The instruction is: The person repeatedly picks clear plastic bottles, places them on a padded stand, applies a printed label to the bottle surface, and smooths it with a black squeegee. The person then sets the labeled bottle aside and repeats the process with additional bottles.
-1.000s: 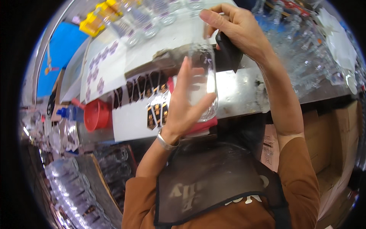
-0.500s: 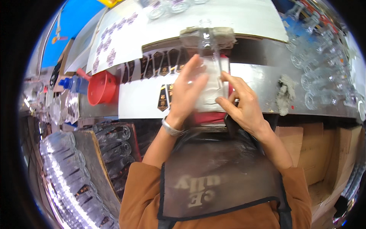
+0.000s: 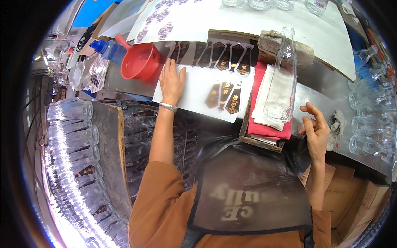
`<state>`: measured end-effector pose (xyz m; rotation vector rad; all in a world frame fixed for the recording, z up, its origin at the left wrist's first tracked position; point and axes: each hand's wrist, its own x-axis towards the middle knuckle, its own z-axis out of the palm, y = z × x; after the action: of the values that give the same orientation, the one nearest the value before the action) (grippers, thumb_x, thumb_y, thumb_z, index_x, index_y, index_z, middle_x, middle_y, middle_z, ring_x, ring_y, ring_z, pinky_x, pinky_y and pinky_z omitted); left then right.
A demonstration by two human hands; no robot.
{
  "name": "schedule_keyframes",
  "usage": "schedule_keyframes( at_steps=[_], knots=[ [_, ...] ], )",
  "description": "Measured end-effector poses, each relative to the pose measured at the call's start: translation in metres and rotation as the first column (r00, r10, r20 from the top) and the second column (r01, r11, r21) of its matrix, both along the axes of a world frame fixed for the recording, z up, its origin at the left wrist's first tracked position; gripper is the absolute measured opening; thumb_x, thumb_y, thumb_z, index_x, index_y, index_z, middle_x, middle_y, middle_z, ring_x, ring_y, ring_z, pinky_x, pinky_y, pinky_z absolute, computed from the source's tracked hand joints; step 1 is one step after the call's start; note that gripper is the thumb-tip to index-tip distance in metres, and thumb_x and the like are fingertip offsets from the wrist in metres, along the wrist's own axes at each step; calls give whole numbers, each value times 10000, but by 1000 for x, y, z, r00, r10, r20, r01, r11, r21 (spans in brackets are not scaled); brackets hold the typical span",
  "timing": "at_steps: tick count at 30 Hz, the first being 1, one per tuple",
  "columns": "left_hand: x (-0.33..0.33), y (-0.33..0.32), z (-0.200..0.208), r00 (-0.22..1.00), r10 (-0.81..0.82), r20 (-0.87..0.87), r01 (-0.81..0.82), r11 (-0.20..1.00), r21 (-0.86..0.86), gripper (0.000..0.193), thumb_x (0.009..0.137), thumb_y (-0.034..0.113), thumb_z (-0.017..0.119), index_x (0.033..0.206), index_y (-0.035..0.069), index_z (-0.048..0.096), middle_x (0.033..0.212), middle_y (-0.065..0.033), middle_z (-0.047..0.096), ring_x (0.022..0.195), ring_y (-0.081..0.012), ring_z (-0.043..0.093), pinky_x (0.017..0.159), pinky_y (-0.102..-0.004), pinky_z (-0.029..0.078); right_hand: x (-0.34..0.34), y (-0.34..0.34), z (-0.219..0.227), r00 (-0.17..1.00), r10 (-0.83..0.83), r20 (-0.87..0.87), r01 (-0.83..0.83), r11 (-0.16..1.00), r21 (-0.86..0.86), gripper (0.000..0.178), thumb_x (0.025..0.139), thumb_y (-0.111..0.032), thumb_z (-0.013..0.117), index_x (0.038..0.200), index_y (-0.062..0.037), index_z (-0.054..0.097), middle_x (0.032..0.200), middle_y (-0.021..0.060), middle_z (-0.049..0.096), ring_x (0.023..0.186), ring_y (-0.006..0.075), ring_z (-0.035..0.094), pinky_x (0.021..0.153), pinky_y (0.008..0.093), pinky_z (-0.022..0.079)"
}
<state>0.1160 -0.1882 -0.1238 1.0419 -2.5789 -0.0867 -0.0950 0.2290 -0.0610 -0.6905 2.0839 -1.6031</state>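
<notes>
A clear glass bottle lies on a folded white cloth over a red cloth, its neck against a grey cloth-wrapped pad. Neither hand touches it. My left hand stretches flat, fingers extended, over the left end of a white sheet bearing black tie-shaped labels. To the right of the bottle, my right hand hovers with loosely bent fingers, the thumb and index apart and nothing visible between them.
A red dipper and a blue-capped bottle stand at the left. Clear bottles line the right side, and more bottles are stacked at lower left. A grey rag lies near the right hand. Cardboard boxes sit lower right.
Both hands have come away from the bottle, the left to the label sheet, the right off to the right. The bottle lies free on the cloth. The view has swung left.
</notes>
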Motion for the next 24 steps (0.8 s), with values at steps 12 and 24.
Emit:
schedule_keyframes(
  at_steps=[12,24],
  knots=[
    [38,65,21,955,4,295,9,999,-45,507,991,370,553,1376,40,568,1537,-220,423,1456,-385,338,1176,-585,226,3,-13,1,995,24,-101,-18,998,55,318,960,-72,657,1259,33,630,1053,79,726,623,51,560,576,224,488],
    [83,75,26,937,-258,237,252,966,58,705,836,104,719,1489,71,456,1565,-153,409,1476,-316,349,1191,-540,258,4,0,-2,995,18,-97,-13,998,56,278,947,-66,666,1211,20,665,998,83,738,633,58,578,588,227,486]
  ],
)
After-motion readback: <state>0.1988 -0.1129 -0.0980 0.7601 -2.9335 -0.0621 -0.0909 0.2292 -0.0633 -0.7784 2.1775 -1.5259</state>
